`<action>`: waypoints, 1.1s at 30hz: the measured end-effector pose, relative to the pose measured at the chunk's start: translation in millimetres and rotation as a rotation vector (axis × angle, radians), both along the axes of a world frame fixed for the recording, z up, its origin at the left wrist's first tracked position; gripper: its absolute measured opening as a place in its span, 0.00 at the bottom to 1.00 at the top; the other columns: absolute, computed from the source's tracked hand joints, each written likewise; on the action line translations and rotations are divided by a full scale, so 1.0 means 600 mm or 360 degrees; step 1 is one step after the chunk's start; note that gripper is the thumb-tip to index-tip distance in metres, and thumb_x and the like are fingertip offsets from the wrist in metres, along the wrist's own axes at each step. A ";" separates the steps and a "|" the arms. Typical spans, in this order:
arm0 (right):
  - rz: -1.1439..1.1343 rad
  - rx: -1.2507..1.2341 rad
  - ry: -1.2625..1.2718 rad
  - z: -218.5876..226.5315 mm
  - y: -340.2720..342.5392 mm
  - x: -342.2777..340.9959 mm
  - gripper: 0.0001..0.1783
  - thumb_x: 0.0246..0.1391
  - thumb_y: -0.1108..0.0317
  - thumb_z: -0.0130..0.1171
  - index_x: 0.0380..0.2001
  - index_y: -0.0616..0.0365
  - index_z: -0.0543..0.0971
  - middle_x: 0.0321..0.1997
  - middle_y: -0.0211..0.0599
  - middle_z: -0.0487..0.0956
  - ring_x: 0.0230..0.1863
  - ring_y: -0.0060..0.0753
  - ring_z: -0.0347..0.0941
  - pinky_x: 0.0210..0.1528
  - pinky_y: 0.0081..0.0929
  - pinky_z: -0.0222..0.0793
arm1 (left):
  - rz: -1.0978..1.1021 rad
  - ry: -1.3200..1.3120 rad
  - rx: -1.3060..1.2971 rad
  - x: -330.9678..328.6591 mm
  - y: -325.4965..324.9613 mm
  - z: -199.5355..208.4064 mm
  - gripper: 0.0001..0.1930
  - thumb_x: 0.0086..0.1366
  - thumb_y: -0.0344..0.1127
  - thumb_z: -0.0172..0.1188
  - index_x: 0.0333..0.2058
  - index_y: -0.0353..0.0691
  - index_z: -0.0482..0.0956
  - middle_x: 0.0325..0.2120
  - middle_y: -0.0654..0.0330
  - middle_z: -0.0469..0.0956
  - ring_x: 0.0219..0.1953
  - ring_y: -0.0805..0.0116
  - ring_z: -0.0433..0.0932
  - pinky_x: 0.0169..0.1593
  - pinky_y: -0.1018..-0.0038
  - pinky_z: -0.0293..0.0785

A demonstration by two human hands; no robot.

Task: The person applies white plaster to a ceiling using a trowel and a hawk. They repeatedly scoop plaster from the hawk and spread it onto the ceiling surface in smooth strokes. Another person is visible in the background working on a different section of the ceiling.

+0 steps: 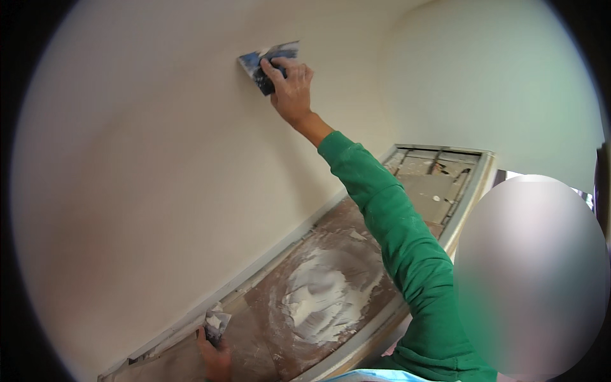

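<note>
My right hand (294, 92), at the end of a green sleeve, is raised high and closed round a wide putty knife (251, 62). Its bluish, smeared blade lies against the pale wall (159, 172). Low at the left, my left hand (214, 358) grips a smaller scraper (216, 325) with white putty on its blade, just over the ledge near the foot of the wall. A broad smear of white putty (318, 302) covers the middle of the brown ledge top (258, 318), between my two arms.
A pale raised rim (366, 337) runs along the ledge's near side. At its far end lies a recessed framed section (426, 191) with slots and white splashes. Another wall (496, 95) curves off at the right. A blurred oval hides the lower right.
</note>
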State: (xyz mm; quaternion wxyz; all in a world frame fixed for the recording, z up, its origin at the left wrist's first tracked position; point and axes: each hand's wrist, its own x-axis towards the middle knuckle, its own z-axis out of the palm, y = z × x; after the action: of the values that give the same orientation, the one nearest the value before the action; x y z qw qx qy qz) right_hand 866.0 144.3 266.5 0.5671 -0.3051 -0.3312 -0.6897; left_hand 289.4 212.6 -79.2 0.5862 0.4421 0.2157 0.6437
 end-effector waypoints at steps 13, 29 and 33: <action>0.0080 -0.1203 -0.0747 -0.369 -0.161 -0.019 0.17 0.52 0.62 0.56 0.46 0.46 0.78 0.48 0.33 0.75 0.52 0.40 0.72 0.52 0.42 0.65 | 0.0848 0.1128 0.0685 0.151 -0.090 0.068 0.27 0.65 0.31 0.59 0.60 0.29 0.62 0.50 0.47 0.72 0.50 0.57 0.76 0.51 0.70 0.75; 0.0091 -0.1404 -0.0216 -0.464 -0.118 0.083 0.31 0.30 0.54 0.73 0.46 0.34 0.80 0.50 0.27 0.77 0.54 0.41 0.69 0.52 0.44 0.61 | 0.0623 0.1595 0.1389 0.349 -0.161 0.013 0.30 0.64 0.34 0.61 0.61 0.28 0.61 0.50 0.44 0.73 0.50 0.53 0.77 0.50 0.66 0.76; 0.0007 -0.1386 -0.0197 -0.465 -0.077 0.108 0.28 0.31 0.52 0.71 0.43 0.31 0.81 0.46 0.25 0.78 0.49 0.42 0.71 0.51 0.45 0.61 | 0.0565 0.1593 0.1457 0.371 -0.161 0.000 0.31 0.64 0.34 0.61 0.61 0.28 0.60 0.51 0.43 0.73 0.49 0.51 0.77 0.50 0.65 0.76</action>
State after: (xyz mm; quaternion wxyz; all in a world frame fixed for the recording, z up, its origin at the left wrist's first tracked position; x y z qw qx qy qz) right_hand 930.7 98.4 -12.7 0.3661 -0.4731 -0.6251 -0.5014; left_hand 512.1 115.9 -79.0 0.0575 0.8459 0.2359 0.4749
